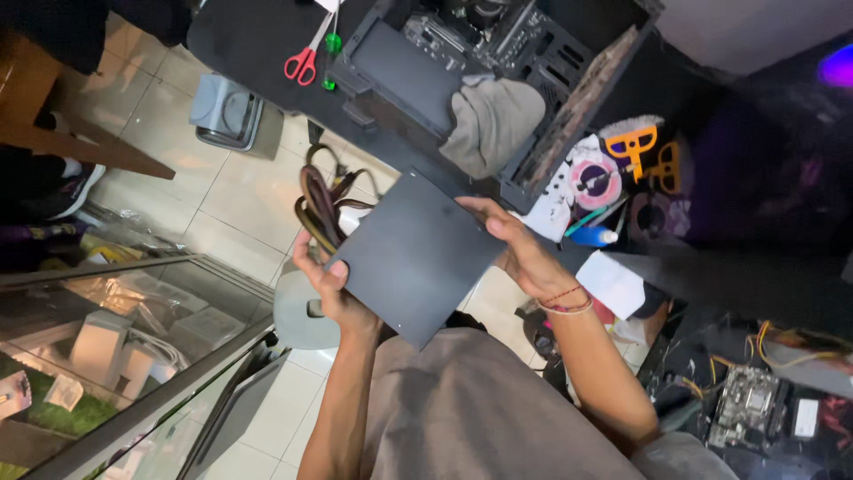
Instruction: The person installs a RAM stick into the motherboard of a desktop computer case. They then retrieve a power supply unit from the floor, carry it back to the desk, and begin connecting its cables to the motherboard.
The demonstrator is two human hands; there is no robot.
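A dark grey box-shaped power supply (413,256) with a bundle of brown and black cables (322,206) trailing off its far left side is held above my lap. My left hand (330,286) grips its left edge, thumb on the flat face. My right hand (520,253), with a red thread bracelet on the wrist, holds its right edge. Beyond it an open black computer case (484,71) lies on a dark table (244,40), with a grey cloth (490,120) draped inside it.
Red-handled scissors (304,60) and a green-handled screwdriver (331,49) lie on the table. A glass display cabinet (115,347) stands at the left. Orange tools (633,144), white paper (611,283) and a circuit board (746,404) clutter the right. Tiled floor (222,204) below.
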